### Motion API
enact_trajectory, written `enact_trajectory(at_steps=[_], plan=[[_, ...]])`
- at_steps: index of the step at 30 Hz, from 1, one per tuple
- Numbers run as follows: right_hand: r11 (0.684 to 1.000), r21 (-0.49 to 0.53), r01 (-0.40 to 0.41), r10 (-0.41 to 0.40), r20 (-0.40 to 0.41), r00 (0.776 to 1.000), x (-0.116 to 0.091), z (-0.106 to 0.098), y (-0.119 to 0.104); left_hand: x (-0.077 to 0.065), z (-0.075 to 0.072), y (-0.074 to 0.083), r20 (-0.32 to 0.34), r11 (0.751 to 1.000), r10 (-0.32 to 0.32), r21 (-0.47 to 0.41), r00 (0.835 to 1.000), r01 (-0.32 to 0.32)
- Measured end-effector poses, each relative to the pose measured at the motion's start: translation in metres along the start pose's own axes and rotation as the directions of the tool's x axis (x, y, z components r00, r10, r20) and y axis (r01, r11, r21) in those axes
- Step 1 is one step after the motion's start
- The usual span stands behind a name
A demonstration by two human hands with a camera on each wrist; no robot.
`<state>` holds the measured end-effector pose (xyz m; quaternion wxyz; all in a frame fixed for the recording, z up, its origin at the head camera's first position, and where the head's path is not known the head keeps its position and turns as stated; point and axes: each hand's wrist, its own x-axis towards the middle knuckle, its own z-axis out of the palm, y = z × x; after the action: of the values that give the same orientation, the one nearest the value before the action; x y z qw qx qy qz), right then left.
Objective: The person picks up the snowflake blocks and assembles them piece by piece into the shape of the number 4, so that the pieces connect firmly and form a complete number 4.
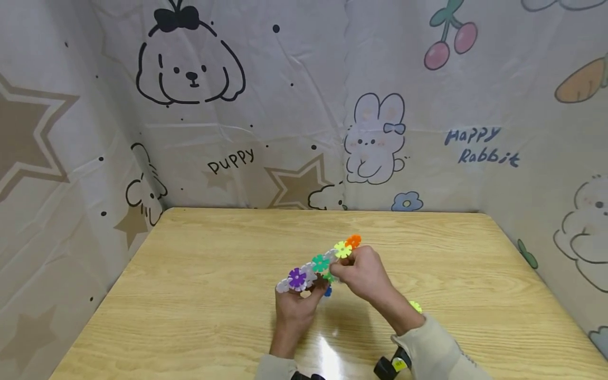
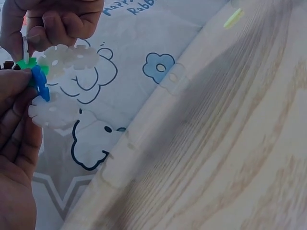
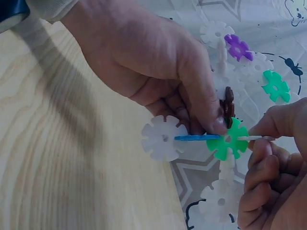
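Note:
Both hands hold a joined toy of notched snowflake discs above the table. My left hand (image 1: 294, 311) grips its lower part, the thumb against the green disc (image 3: 217, 144) beside a blue disc (image 3: 196, 137) and a brown disc (image 3: 229, 101). My right hand (image 1: 368, 272) pinches a white disc (image 3: 254, 138), seen edge-on at the green disc's notch in the right wrist view. Along the toy run white discs with a purple disc (image 1: 297, 278), a teal disc (image 1: 320, 263), a yellow disc (image 1: 343, 249) and an orange disc (image 1: 354, 241). Fingers hide some joints.
A loose yellow-green disc (image 1: 416, 305) lies on the wooden table (image 1: 199, 295), partly behind the right forearm. Printed cloth (image 1: 294, 105) hangs behind and at both sides of the table. A black wrist device (image 1: 387, 368) shows by the right sleeve.

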<state>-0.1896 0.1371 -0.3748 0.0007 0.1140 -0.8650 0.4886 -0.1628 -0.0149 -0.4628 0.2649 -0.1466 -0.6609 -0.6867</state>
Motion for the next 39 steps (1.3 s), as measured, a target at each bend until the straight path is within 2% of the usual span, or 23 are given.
enact_trajectory(at_steps=[3,6,12,21,23,29,35,39], plan=[[0.999,-0.032,-0.011,0.011,0.02,1.0,-0.001,-0.003,0.0,0.0,-0.001,0.001,0.024,0.999,-0.032,-0.005,0.999,0.032],[0.998,-0.054,-0.007,0.009,0.043,0.999,-0.004,-0.006,-0.001,0.0,-0.001,0.001,0.034,1.0,-0.03,-0.007,0.999,0.03],[0.999,-0.037,0.023,-0.02,0.065,0.998,-0.008,-0.014,0.002,0.001,-0.001,0.002,0.009,0.999,-0.04,-0.016,0.999,0.04],[1.0,-0.017,0.005,-0.003,0.082,0.997,-0.01,-0.025,0.006,0.001,-0.002,0.002,-0.029,0.996,-0.085,0.016,0.996,0.086],[1.0,-0.015,-0.003,0.004,0.081,0.997,-0.011,-0.027,0.008,0.002,-0.003,0.002,-0.034,0.996,-0.086,-0.001,0.996,0.086],[0.999,-0.027,-0.026,0.027,0.073,0.997,-0.014,-0.037,0.013,0.002,-0.005,0.0,-0.02,0.999,-0.028,-0.029,0.999,0.028],[0.997,-0.035,-0.062,0.064,0.066,0.996,-0.017,-0.046,0.02,0.001,-0.005,-0.002,-0.021,0.998,-0.049,-0.03,0.999,0.048],[0.996,-0.057,-0.065,0.069,0.07,0.995,-0.019,-0.051,0.025,0.001,-0.005,-0.002,-0.018,0.998,-0.039,-0.04,0.999,0.038]])
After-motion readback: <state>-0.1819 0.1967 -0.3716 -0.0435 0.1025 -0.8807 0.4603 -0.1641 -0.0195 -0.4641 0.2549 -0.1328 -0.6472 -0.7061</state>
